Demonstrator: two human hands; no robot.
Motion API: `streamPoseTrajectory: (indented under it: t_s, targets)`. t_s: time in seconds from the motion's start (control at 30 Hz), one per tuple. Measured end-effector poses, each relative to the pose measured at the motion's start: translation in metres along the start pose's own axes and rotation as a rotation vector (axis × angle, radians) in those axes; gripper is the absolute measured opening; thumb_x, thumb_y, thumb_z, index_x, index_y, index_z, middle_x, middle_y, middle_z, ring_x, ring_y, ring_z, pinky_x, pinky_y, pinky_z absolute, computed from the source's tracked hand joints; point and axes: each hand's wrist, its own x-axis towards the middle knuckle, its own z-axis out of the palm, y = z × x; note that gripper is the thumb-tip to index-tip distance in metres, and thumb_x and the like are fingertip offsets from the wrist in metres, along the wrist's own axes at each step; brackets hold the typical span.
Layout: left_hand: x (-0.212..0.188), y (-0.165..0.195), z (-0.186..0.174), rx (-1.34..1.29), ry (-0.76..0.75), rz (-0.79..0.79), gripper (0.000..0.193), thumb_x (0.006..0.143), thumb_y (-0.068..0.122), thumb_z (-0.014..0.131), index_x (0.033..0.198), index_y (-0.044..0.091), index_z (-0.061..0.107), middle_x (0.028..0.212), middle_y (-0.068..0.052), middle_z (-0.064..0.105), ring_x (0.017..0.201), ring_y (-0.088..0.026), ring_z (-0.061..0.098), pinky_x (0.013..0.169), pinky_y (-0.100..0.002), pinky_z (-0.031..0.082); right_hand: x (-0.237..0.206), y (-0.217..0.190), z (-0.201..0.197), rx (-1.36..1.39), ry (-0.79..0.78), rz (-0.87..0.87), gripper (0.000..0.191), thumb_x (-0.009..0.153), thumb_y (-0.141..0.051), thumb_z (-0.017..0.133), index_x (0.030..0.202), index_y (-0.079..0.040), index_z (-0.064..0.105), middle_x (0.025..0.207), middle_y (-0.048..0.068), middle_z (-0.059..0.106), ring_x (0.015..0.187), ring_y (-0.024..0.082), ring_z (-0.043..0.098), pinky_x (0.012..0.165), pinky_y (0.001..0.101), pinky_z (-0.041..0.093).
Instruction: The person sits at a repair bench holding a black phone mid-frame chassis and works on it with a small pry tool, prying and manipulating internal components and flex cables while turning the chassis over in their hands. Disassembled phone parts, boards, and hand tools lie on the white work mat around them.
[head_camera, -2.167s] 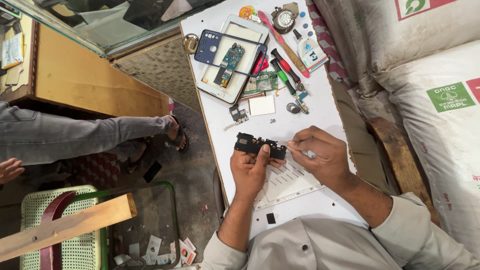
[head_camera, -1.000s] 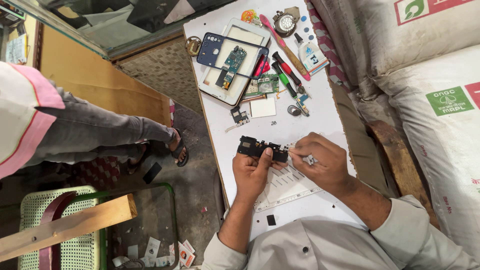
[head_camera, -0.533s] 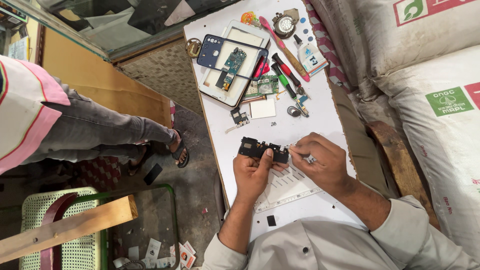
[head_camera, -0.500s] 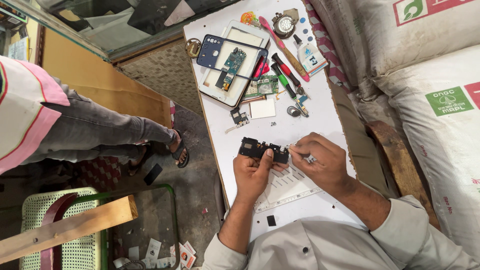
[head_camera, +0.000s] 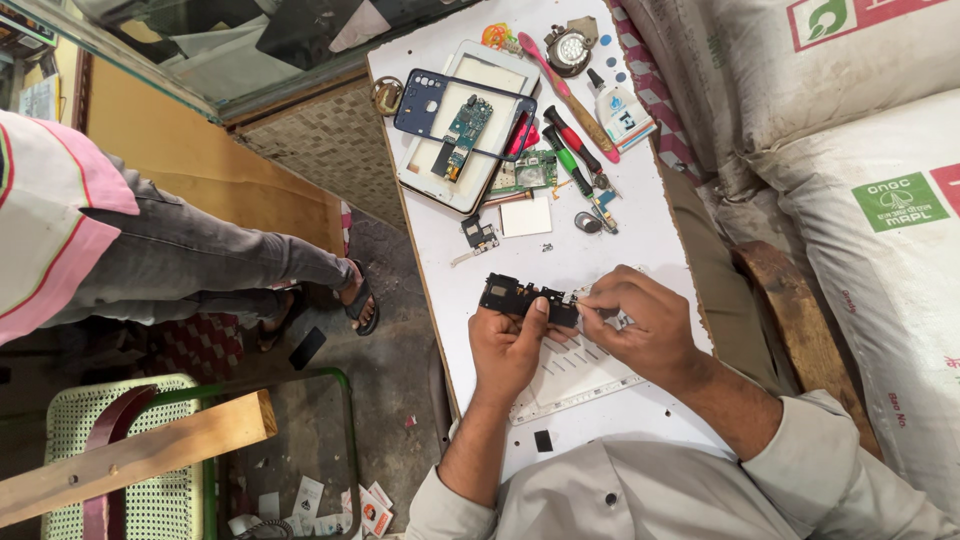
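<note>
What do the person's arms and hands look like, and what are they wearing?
Both hands are bare, with no gloves. The left hand has no ring or watch that shows. The right hand wears a ring on one finger. Light grey shirt sleeves are rolled up to the elbows, leaving the forearms bare. The shirt has small dark buttons down the front.

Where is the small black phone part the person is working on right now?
In the head view, the black phone part sits mid-table, pinched between the left hand and the right hand, just below the small white square.
</note>
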Motion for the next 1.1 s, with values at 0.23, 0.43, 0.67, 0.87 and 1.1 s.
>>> streamPoseTrajectory:
  t_s: [0.23, 0.43, 0.67, 0.87, 1.1]
  targets:
    - [0.0012, -0.0030, -0.0032, 0.049, -0.020, 0.021, 0.022, 0.104, 0.008, 0.060, 0.091, -0.007, 0.069, 0.077, -0.014, 0.077, 0.067, -0.016, 0.075, 0.059, -0.025, 0.062, 0.0005, 0.0001, 0.0031, -0.037, 0.018, 0.054, 0.014, 0.084, 0.003, 0.078, 0.092, 0.001, 0.067, 0.092, 0.011, 0.070, 0.076, 0.013, 0.071, 0.064, 0.0242, 0.058]
    - [-0.0002, -0.0045, -0.0038, 0.043, -0.022, 0.020, 0.024, 0.105, 0.008, 0.060, 0.089, -0.007, 0.069, 0.077, -0.015, 0.077, 0.066, -0.016, 0.075, 0.059, -0.026, 0.062, 0.0010, -0.0012, 0.0033, -0.057, 0.045, 0.107, 0.014, 0.083, 0.004, 0.078, 0.092, 0.001, 0.068, 0.090, 0.010, 0.070, 0.074, 0.013, 0.070, 0.063, 0.0244, 0.056]
    - [0.0010, -0.0035, -0.0044, 0.025, -0.024, 0.032, 0.023, 0.105, 0.008, 0.060, 0.090, -0.007, 0.068, 0.078, -0.015, 0.076, 0.067, -0.016, 0.075, 0.059, -0.026, 0.062, 0.0007, 0.0024, 0.0022, 0.015, -0.005, 0.063, 0.015, 0.084, 0.002, 0.078, 0.094, 0.002, 0.068, 0.093, 0.011, 0.070, 0.077, 0.012, 0.071, 0.065, 0.0235, 0.059]
    - [0.0006, -0.0045, -0.0044, 0.007, -0.025, 0.032, 0.023, 0.105, 0.009, 0.060, 0.091, -0.008, 0.068, 0.078, -0.016, 0.076, 0.068, -0.016, 0.076, 0.060, -0.026, 0.063, 0.0008, 0.0008, 0.0028, -0.034, 0.027, 0.094, 0.013, 0.084, 0.004, 0.078, 0.092, 0.001, 0.068, 0.092, 0.010, 0.071, 0.075, 0.012, 0.069, 0.063, 0.0236, 0.057]
    - [0.0005, -0.0066, -0.0053, -0.021, -0.023, 0.030, 0.021, 0.106, 0.009, 0.061, 0.094, -0.008, 0.065, 0.080, -0.016, 0.076, 0.069, -0.017, 0.075, 0.060, -0.026, 0.063, 0.0043, -0.0002, 0.0016, 0.016, 0.005, 0.101, 0.012, 0.085, 0.004, 0.076, 0.094, 0.002, 0.068, 0.093, 0.010, 0.071, 0.075, 0.012, 0.068, 0.065, 0.0244, 0.055]
